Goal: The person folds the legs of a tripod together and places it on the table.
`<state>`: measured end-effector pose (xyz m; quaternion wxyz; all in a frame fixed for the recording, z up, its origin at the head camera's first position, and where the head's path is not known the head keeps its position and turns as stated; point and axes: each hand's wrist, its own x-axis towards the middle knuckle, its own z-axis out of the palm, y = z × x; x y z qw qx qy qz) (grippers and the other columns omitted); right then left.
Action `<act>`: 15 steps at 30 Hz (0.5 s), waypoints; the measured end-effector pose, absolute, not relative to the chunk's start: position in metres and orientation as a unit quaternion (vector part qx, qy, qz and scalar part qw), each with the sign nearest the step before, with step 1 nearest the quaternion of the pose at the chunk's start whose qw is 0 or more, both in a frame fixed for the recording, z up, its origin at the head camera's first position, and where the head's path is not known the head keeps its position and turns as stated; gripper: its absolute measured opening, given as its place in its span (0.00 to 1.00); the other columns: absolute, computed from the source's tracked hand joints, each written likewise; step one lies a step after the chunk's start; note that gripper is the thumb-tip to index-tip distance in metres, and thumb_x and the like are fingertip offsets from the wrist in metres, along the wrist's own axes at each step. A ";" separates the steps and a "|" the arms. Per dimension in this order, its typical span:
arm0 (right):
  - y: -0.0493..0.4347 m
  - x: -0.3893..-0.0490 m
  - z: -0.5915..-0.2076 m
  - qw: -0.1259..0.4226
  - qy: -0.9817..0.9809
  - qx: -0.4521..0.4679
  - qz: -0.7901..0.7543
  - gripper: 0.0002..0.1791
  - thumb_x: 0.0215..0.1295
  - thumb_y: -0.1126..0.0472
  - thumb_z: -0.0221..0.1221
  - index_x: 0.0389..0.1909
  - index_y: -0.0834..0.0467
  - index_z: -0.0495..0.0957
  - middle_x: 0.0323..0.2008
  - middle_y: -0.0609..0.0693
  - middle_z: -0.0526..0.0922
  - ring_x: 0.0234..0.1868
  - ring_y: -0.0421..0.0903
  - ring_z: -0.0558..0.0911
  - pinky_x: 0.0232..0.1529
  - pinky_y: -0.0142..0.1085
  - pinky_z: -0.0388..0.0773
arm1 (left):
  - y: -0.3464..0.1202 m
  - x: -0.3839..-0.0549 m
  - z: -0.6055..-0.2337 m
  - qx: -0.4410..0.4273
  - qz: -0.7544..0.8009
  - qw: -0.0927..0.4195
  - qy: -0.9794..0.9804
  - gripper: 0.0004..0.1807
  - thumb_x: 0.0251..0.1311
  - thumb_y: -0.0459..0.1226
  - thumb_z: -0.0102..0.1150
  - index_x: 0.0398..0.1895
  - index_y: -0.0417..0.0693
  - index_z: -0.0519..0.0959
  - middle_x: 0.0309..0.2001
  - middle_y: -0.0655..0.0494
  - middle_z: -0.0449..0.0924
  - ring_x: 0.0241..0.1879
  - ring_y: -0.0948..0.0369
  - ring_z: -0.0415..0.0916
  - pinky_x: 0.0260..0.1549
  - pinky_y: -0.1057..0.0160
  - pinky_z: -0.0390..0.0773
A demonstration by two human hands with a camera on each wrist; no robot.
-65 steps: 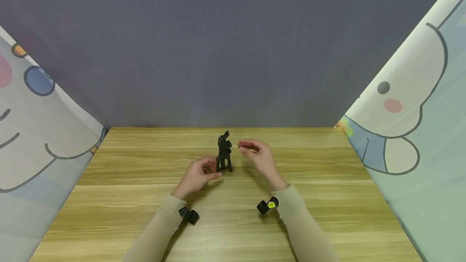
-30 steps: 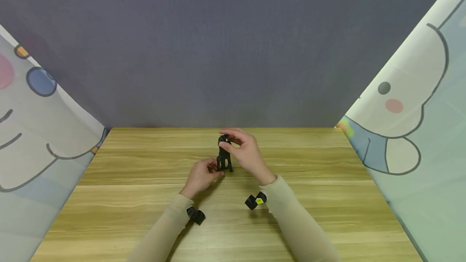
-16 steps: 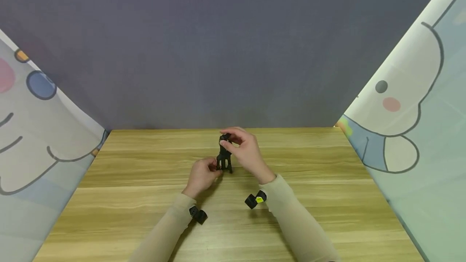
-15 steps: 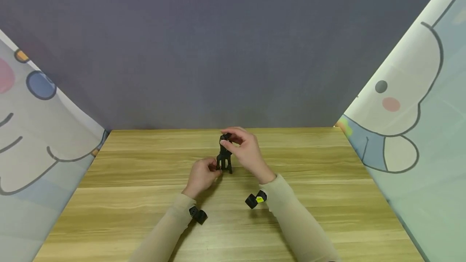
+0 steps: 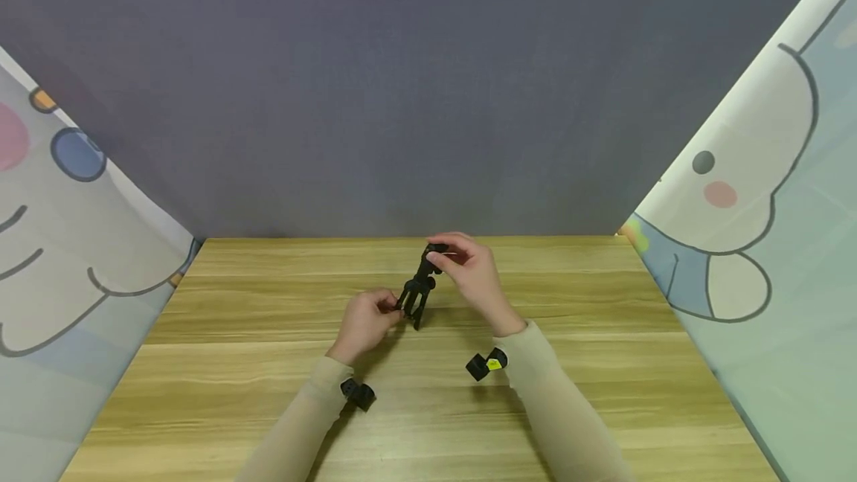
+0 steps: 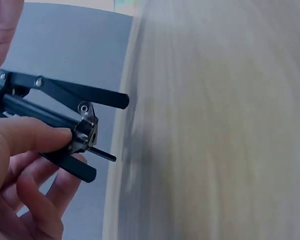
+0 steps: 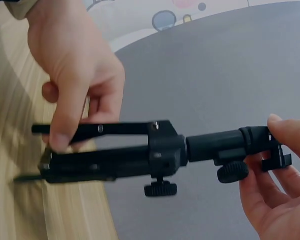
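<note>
A small black tripod [image 5: 419, 285] leans to the right between the two hands in the head view. My left hand [image 5: 364, 322] pinches its lower end, the thumb beside a metal bracket [image 6: 87, 131] among the legs in the left wrist view. My right hand [image 5: 477, 274] holds the tripod's top, fingers and thumb around the head with its small clamp [image 7: 276, 161]. Two black knobs show on the underside in the right wrist view: one knob [image 7: 233, 171] near the head, another knob [image 7: 161, 188] at the leg collar. The legs are folded fairly close together.
A wood-grain table [image 5: 268, 393] lies under the hands, with a dark grey panel [image 5: 415, 95] behind its far edge. Cartoon-printed sheets stand at the left [image 5: 87, 229] and right [image 5: 743, 214]. Each wrist wears a small black camera.
My right hand has come in from the right and taken the tripod's top. The tripod, upright before, now tilts rightward with its lower end in the left hand.
</note>
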<state>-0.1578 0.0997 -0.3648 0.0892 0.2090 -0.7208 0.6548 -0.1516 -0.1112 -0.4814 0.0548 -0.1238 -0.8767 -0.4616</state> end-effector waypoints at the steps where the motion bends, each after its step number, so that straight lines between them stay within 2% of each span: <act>1: 0.102 -0.158 -0.366 0.089 -0.722 0.207 0.655 0.13 0.64 0.73 0.64 0.49 0.70 0.82 0.48 0.64 0.81 0.44 0.50 0.82 0.44 0.35 0.81 | -0.112 -0.151 -0.480 -0.128 -0.465 0.053 -0.875 0.09 0.49 0.26 0.73 0.24 0.47 0.82 0.25 0.60 0.82 0.18 0.66 0.75 0.22 0.64 0.78; 3: 0.108 -0.159 -0.367 0.086 -0.722 0.203 0.656 0.13 0.64 0.73 0.64 0.49 0.70 0.82 0.48 0.64 0.81 0.43 0.51 0.82 0.41 0.33 0.80 | -0.115 -0.150 -0.478 -0.134 -0.470 0.051 -0.871 0.09 0.49 0.26 0.73 0.25 0.47 0.83 0.26 0.59 0.83 0.19 0.66 0.75 0.22 0.65 0.79; 8: 0.121 -0.159 -0.370 0.078 -0.724 0.195 0.657 0.14 0.63 0.74 0.63 0.49 0.72 0.81 0.48 0.66 0.81 0.40 0.45 0.81 0.35 0.29 0.77 | -0.125 -0.149 -0.473 -0.138 -0.494 0.041 -0.858 0.08 0.50 0.26 0.72 0.27 0.48 0.85 0.27 0.59 0.84 0.22 0.65 0.78 0.22 0.65 0.80; 12: 0.130 -0.159 -0.373 0.072 -0.723 0.187 0.661 0.14 0.63 0.75 0.63 0.49 0.74 0.80 0.49 0.70 0.80 0.42 0.41 0.82 0.39 0.29 0.79 | -0.132 -0.149 -0.468 -0.133 -0.511 0.033 -0.848 0.06 0.53 0.28 0.71 0.29 0.49 0.87 0.29 0.59 0.84 0.20 0.64 0.77 0.19 0.64 0.77; 15: 0.135 -0.159 -0.377 0.067 -0.720 0.181 0.666 0.13 0.62 0.77 0.62 0.48 0.76 0.79 0.48 0.71 0.80 0.43 0.39 0.83 0.43 0.30 0.81 | -0.136 -0.149 -0.467 -0.128 -0.518 0.040 -0.845 0.06 0.54 0.29 0.71 0.31 0.50 0.87 0.33 0.58 0.85 0.16 0.63 0.72 0.14 0.65 0.73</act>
